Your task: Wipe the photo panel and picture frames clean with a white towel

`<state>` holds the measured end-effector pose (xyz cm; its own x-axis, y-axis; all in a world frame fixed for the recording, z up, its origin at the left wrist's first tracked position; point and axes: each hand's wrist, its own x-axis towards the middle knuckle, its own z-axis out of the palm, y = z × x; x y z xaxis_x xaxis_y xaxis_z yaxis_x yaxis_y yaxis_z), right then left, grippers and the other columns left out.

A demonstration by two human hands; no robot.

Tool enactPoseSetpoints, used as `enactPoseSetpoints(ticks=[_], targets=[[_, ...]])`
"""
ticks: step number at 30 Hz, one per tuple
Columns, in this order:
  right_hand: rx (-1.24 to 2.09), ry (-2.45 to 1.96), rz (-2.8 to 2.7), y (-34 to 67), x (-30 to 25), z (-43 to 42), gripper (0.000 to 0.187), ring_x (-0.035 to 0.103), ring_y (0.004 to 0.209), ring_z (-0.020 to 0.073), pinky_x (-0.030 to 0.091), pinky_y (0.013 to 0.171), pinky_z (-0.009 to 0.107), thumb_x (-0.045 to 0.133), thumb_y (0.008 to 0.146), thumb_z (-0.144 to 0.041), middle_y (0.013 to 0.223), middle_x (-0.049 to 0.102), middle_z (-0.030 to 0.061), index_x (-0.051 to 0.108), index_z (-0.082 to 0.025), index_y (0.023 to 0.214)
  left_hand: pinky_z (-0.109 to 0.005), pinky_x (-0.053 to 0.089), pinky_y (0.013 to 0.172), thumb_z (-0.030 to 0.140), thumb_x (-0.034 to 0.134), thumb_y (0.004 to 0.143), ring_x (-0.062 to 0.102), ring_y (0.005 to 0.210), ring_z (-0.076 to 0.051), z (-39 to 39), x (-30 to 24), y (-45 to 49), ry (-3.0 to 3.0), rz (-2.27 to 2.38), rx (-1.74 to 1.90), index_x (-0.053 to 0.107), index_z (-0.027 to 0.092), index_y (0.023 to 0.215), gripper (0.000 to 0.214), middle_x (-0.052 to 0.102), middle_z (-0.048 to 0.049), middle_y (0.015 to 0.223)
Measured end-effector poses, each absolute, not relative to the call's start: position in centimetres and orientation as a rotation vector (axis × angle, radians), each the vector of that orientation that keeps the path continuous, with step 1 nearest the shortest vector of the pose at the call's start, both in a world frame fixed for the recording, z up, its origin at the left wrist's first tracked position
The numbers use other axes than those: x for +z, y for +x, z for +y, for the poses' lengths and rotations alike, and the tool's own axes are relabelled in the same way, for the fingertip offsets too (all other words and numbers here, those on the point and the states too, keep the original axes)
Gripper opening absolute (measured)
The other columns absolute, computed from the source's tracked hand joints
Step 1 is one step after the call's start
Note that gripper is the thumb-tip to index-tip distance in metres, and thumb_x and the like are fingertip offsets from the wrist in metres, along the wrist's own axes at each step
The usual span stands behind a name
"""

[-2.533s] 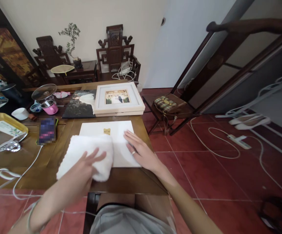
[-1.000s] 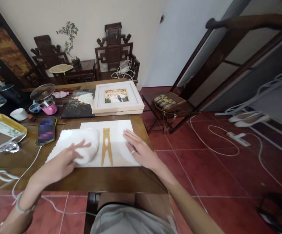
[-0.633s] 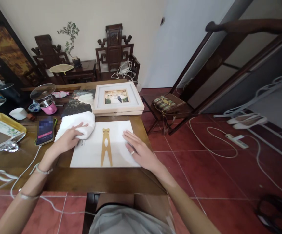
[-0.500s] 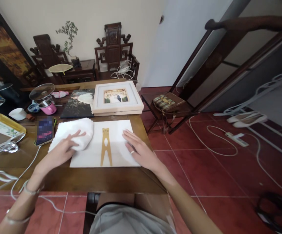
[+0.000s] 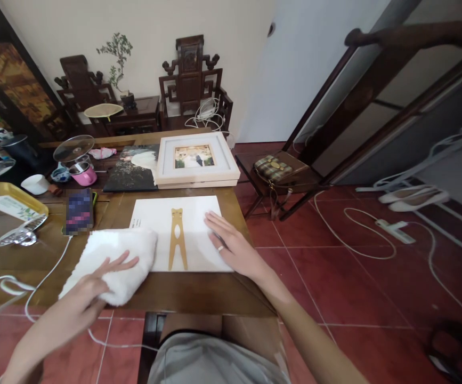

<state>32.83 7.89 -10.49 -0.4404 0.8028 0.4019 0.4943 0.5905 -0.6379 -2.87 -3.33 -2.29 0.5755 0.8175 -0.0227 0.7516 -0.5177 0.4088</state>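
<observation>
A folded white fluffy towel (image 5: 111,261) covers the lower left of a flat white board (image 5: 154,213) and hangs past its near edge. On top of the towel lies my left hand (image 5: 95,282), fingers spread and pressing down. My right hand (image 5: 231,245), with a ring on one finger, rests open and flat on the board's right side. Between the hands, a gold forked shape (image 5: 177,240) shows on the board, with two small ears on top and two long legs; whether it is printed or loose I cannot tell. Small dark print shows at the board's left edge.
Behind the board, a framed photo (image 5: 194,157) lies over a dark picture (image 5: 132,168). To the left are a phone (image 5: 79,210) on a cable, an oil bottle (image 5: 15,200), a clear-silver clip (image 5: 25,234) and a pink cup (image 5: 82,173). A chair (image 5: 294,176) holds a plaid bag (image 5: 273,168).
My left hand has dragged the towel toward me and to the left, uncovering the board's upper left corner and its print. My right hand stays on the board. The view has shifted slightly.
</observation>
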Motion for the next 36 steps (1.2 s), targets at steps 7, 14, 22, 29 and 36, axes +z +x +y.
enactPoseSetpoints(ticks=[7,14,22,29,36], targets=[[0.568,-1.019,-2.132,32.9,-10.5,7.9,0.045,0.032,0.142,0.0215,0.028,0.118,0.049,0.04,0.097,-0.025,0.149,0.042,0.0145,0.048,-0.013,0.14,-0.045,0.03,0.116,0.017,0.039,0.085,0.03,0.143,-0.025,4.6,-1.5,-1.4,2.438,1.375,0.24,0.058,0.02,0.084,0.02,0.043,-0.0053,0.149],[0.598,-1.014,-2.11,32.8,-10.4,7.9,0.045,0.033,0.142,0.0228,0.029,0.117,0.05,0.041,0.097,-0.026,0.149,0.042,0.0128,0.047,-0.016,0.141,-0.043,0.029,0.115,0.016,0.039,0.08,0.027,0.144,-0.028,10.1,-2.2,-0.7,2.46,1.457,0.209,0.063,0.017,0.088,0.026,0.046,-0.0083,0.146],[0.608,-0.993,-2.082,32.9,-10.5,7.8,0.046,0.034,0.141,0.024,0.03,0.116,0.052,0.042,0.097,-0.027,0.15,0.042,0.009,0.046,-0.023,0.143,-0.051,0.019,0.12,0.003,0.035,0.076,0.019,0.147,-0.023,0.6,-1.0,2.1,2.518,1.287,0.17,0.058,0.019,0.078,0.028,0.039,-0.0036,0.152],[0.597,-1.0,-2.083,32.8,-10.6,7.8,0.046,0.035,0.141,0.0243,0.029,0.117,0.053,0.043,0.097,-0.027,0.149,0.043,0.0092,0.046,-0.022,0.143,-0.051,0.028,0.118,-0.004,0.034,0.075,0.021,0.146,-0.022,-3.8,-0.5,3.2,2.51,1.15,0.12,0.059,0.019,0.079,0.034,0.042,-0.0039,0.15],[0.589,-0.994,-2.089,32.8,-10.6,7.9,0.046,0.034,0.141,0.0238,0.028,0.117,0.051,0.042,0.097,-0.027,0.149,0.043,0.011,0.047,-0.02,0.142,-0.055,0.019,0.118,0.0,0.037,0.073,0.017,0.147,-0.026,6.0,-0.9,3.7,2.45,1.305,-0.025,0.066,0.016,0.089,0.037,0.037,-0.0051,0.152]])
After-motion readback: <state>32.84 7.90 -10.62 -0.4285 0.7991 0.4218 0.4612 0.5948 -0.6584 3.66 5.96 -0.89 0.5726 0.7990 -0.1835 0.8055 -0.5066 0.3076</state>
